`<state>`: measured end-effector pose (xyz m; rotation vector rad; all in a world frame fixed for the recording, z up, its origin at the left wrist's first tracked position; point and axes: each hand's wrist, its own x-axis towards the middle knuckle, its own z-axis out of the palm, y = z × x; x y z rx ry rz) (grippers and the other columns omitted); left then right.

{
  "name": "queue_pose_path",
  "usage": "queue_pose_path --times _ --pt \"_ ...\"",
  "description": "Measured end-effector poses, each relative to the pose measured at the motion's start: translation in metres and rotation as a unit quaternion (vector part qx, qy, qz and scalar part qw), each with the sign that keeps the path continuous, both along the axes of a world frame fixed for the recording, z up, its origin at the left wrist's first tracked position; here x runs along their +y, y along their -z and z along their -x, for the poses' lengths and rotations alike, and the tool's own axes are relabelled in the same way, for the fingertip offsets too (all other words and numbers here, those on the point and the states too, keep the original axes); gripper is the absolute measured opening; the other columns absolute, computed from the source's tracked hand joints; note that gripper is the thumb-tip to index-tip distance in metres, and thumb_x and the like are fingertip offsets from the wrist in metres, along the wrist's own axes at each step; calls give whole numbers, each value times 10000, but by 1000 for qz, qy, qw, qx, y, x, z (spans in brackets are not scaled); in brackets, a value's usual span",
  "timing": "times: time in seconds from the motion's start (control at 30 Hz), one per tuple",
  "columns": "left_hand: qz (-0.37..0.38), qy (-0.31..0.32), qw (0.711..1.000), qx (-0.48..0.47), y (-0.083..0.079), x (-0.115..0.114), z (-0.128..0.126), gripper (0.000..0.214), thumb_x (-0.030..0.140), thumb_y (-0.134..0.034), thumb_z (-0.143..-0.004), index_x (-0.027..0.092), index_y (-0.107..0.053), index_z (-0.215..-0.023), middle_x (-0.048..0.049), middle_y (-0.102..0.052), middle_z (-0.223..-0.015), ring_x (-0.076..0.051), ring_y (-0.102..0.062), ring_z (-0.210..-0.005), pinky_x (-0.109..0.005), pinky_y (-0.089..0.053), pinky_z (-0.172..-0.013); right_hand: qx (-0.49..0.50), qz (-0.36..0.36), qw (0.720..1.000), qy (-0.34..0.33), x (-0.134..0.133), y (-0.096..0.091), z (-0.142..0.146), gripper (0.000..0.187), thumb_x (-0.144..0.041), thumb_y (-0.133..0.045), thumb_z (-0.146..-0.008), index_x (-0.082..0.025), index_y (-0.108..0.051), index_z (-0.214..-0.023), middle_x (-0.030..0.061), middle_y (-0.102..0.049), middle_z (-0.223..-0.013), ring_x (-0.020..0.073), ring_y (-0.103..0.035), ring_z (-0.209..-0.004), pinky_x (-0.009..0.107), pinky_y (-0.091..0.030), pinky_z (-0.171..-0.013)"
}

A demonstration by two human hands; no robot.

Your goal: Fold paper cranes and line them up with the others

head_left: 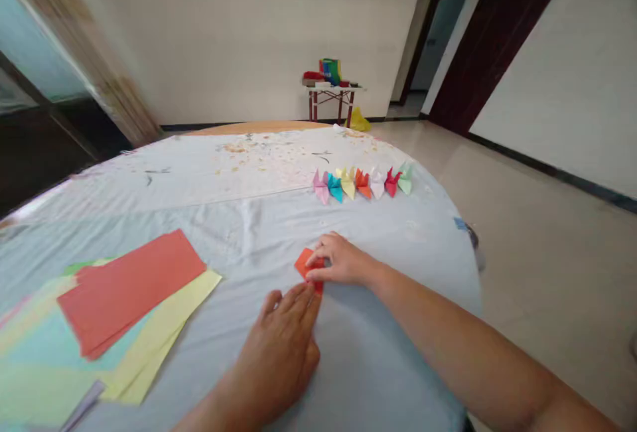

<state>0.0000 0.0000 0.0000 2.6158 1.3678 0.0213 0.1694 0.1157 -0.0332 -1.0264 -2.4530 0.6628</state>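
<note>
A small folded piece of red-orange paper (303,263) lies on the pale cloth of the round table (239,219). My right hand (341,261) rests on its right side, fingers curled and pinching the paper down. My left hand (281,346) lies flat just below it, fingers stretched out and fingertips pressing the paper's lower edge. Beyond the hands stands a row of several folded paper figures (362,182) in pink, blue, yellow, orange, white, red and green.
A loose stack of coloured sheets (127,289), red on top of yellow, green and blue, lies at the left. The table edge curves away at the right above a tiled floor. A small table (332,90) with coloured things stands by the far wall.
</note>
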Motion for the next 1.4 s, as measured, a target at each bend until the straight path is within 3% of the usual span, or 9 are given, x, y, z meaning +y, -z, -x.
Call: queue_pose_path --times 0.23,0.43,0.6,0.73,0.87,1.0,1.17,1.27,1.4 --pt "-12 -7 1000 -23 0 -2 -2 507 223 -372 -796 136 -415 -1293 -116 -475 -1323 -237 -379 -1226 -431 -242 -1015 -40 -9 999 31 9 -5 16 310 -454 -748 -569 -189 -654 -700 20 -527 -756 169 -456 -814 283 -330 -770" --pt "5 -12 999 -36 -1 0 -3 513 234 -401 -770 130 -441 -1270 -123 -490 -1304 -243 -394 -1207 -439 -229 -1018 -53 39 996 55 23 -4 21 334 -489 -761 -508 -219 -684 -689 21 -554 -777 185 -462 -851 280 -326 -757" --pt "16 -15 999 -33 0 0 -2 514 242 -414 -766 142 -446 -1269 -130 -473 -1320 -250 -375 -1227 -460 -213 -1027 -67 72 991 88 34 -7 36 273 -474 -733 -551 -231 -689 -667 6 -591 -723 192 -475 -850 285 -326 -733" --pt "14 -18 999 -30 0 -1 -2 508 234 -419 -765 157 -450 -1266 -121 -471 -1324 -252 -383 -1222 -461 -218 -1026 -57 58 990 114 41 -9 43 243 -453 -709 -598 -224 -683 -675 4 -590 -722 187 -479 -836 294 -321 -729" --pt "9 -20 999 -36 -1 1 -2 489 226 -421 -764 177 -467 -1249 -107 -481 -1316 -248 -392 -1215 -460 -221 -1024 -7 50 995 87 36 -12 35 277 -472 -689 -629 -218 -680 -739 7 -581 -803 163 -477 -845 275 -321 -750" --pt "7 -20 999 -37 -2 3 -3 483 227 -424 -761 161 -481 -1236 -117 -494 -1302 -252 -402 -1205 -465 -229 -1020 -90 42 995 34 25 -10 34 362 -523 -739 -524 -225 -677 -718 15 -573 -766 196 -460 -855 302 -305 -745" --pt "14 -25 999 -38 -5 2 -3 476 228 -408 -777 172 -481 -1244 -112 -490 -1310 -257 -408 -1203 -477 -233 -1020 -45 -63 984 160 26 -14 34 258 -454 -628 -724 -198 -657 -711 35 -577 -795 190 -457 -883 313 -281 -757" --pt "19 -22 999 -39 -8 2 -2 475 210 -398 -779 188 -481 -1246 -98 -501 -1302 -253 -402 -1211 -484 -231 -1019 0 -37 986 162 24 -19 19 288 -484 -635 -709 -197 -649 -735 16 -581 -799 168 -468 -864 299 -279 -769" --pt "17 -18 999 -38 -10 5 1 471 176 -395 -772 224 -496 -1230 -74 -514 -1292 -252 -407 -1205 -488 -248 -1000 -54 29 993 102 14 -14 2 362 -512 -739 -551 -201 -642 -709 6 -581 -796 181 -469 -876 284 -287 -742"
